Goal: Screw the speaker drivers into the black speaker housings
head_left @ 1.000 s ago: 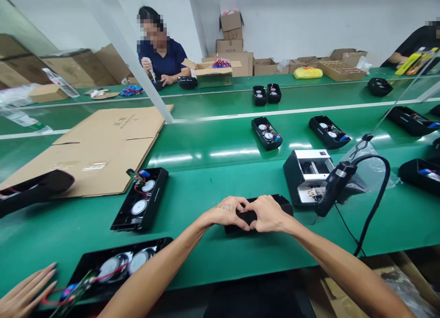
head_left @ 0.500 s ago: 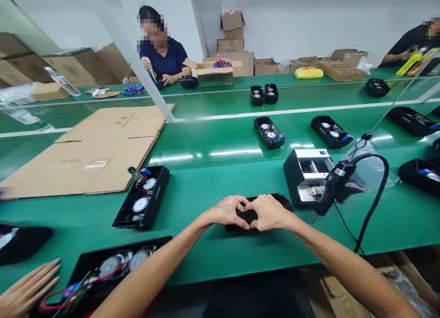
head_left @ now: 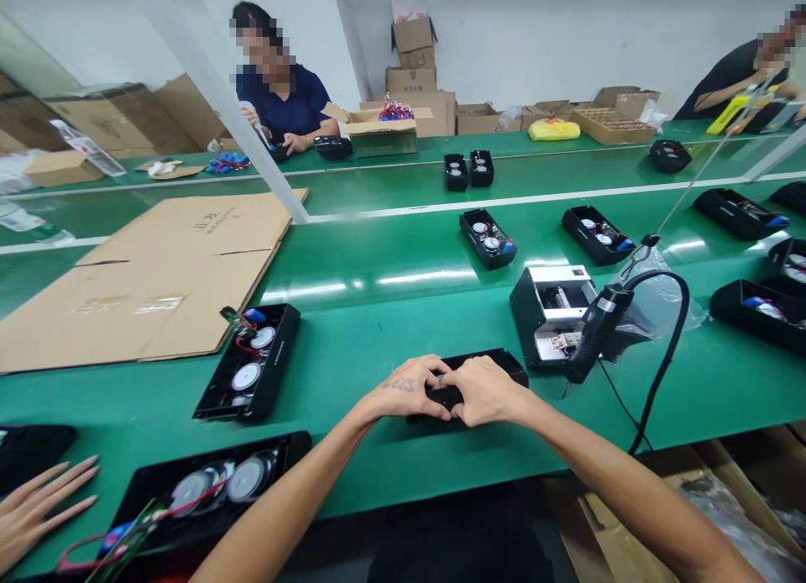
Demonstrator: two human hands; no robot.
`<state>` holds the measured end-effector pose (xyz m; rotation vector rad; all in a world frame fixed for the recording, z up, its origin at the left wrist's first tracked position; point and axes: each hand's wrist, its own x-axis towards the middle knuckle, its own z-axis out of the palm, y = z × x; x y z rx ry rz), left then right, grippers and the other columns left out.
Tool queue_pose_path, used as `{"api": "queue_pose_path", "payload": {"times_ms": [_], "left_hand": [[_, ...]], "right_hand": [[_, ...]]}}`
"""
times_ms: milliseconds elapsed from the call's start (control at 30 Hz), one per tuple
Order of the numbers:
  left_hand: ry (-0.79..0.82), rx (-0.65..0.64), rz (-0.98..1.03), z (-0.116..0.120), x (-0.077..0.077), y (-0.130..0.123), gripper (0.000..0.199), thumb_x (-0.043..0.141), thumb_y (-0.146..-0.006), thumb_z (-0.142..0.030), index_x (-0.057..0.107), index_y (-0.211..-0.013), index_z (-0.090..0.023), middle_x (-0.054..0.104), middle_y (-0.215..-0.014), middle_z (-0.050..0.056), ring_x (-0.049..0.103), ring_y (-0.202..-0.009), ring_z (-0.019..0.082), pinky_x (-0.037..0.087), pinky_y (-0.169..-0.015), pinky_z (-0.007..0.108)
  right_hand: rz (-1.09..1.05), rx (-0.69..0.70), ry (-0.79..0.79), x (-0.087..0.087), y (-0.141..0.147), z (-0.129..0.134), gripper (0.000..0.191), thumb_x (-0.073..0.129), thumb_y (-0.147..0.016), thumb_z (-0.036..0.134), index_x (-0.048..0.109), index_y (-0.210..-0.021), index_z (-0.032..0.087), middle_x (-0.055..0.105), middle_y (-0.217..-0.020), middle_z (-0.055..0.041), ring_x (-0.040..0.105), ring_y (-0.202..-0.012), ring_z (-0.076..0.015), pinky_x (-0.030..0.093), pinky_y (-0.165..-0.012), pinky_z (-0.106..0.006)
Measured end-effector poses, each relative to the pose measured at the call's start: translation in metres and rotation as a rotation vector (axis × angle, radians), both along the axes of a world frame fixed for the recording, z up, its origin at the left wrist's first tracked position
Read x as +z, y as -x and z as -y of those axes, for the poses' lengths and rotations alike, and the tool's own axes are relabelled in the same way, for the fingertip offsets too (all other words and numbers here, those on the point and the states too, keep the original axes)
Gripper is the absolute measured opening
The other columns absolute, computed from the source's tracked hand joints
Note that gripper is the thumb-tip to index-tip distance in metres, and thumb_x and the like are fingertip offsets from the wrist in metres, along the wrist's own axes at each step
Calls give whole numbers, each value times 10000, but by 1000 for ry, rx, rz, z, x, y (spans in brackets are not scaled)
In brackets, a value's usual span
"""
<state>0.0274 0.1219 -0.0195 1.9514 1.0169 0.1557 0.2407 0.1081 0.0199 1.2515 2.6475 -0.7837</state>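
near the left edge, another person's hand lies flat by an open speaker tray. in the middle, the left hand and the right hand press together on a black box, just like a moment ago, so the pushing goes on. a black tool rests to the right. farther off, the small tray has slid a little left.

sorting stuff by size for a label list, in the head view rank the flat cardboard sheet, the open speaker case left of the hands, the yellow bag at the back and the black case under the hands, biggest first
1. flat cardboard sheet
2. open speaker case
3. black case, mostly covered by the left hand and right hand, so unsure against 2
4. yellow bag, far off, so true size unsure
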Motion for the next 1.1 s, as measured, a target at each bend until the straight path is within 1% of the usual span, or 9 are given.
{"api": "queue_pose_path", "payload": {"times_ms": [100, 200, 400, 500, 633, 767, 900, 1000, 1100], "left_hand": [[32, 9, -11, -5, 0, 1, 363, 945, -646, -482, 711, -674, -206, 732, -1268, 26, 691, -1062, 252, 512, -882, 319], [66, 4, -8, -9, 2, 1, 416, 929, -654, -527, 675, -623, -199, 728, -1206, 14, 682, -1007, 231, 493, -806, 297], [115, -37, 39, -16, 2, 1, 473, 894, -697, -599, 670, -590, -195, 699, -1227, 1, 662, -1024, 222, 472, -811, 293], [119, -45, 61, -15, 1, 1, 495, 901, -702, -601, 651, -576, -193, 704, -1252, 13, 660, -1099, 251, 480, -921, 311], [116, -42, 84, -11, 0, 1, 478, 906, -703, -608, 680, -607, -198, 709, -1269, 36, 634, -1180, 287, 453, -1032, 349], [162, -38, 79, -18, 1, 0, 445, 915, -693, -563, 689, -622, -186, 704, -1224, 25, 633, -1040, 230, 478, -885, 308], [249, -42, 52, -34, 3, 1, 401, 915, -673, -539, 728, -668, -184, 691, -1083, -13, 593, -846, 154, 414, -697, 264], [291, -47, 47, -42, 4, 2, 401, 911, -662, -557, 744, -676, -192, 675, -1050, -21, 589, -848, 152, 398, -696, 263], [316, -47, 50, -44, 4, 2, 402, 911, -658, -562, 743, -670, -197, 667, -1044, -21, 593, -866, 158, 402, -714, 264]], "right_hand": [[17, -20, 35, 1, 2, -8, 431, 792, -756, 375, 822, -1170, 257, 841, -913, -80, 794, -900, -327, 400, -649, -312], [31, -21, 72, 0, 5, -16, 360, 811, -747, 418, 837, -1067, 255, 828, -857, -74, 794, -869, -328, 367, -594, -302], [12, -10, 98, -2, 7, -19, 403, 775, -799, 432, 838, -1161, 268, 839, -898, -71, 794, -902, -324, 379, -638, -312], [4, 5, 87, -2, 6, -15, 464, 751, -811, 385, 815, -1260, 286, 845, -919, -70, 794, -899, -319, 394, -677, -326], [11, 25, 72, -2, 4, -9, 477, 735, -798, 311, 815, -1266, 269, 837, -900, -74, 786, -896, -312, 408, -714, -329], [-3, 37, 61, 0, 3, -17, 489, 730, -812, 346, 799, -1288, 254, 831, -922, -74, 772, -890, -300, 379, -678, -314], [-2, 44, 87, 1, 3, -38, 384, 807, -759, 431, 829, -1078, 219, 793, -852, -57, 733, -819, -270, 317, -599, -295], [0, 48, 123, 0, 4, -49, 327, 838, -732, 466, 811, -951, 224, 741, -788, -22, 674, -736, -220, 290, -570, -285], [-10, 42, 142, -2, 3, -52, 339, 835, -729, 481, 801, -949, 226, 701, -763, -7, 624, -702, -200, 282, -570, -286]]}}
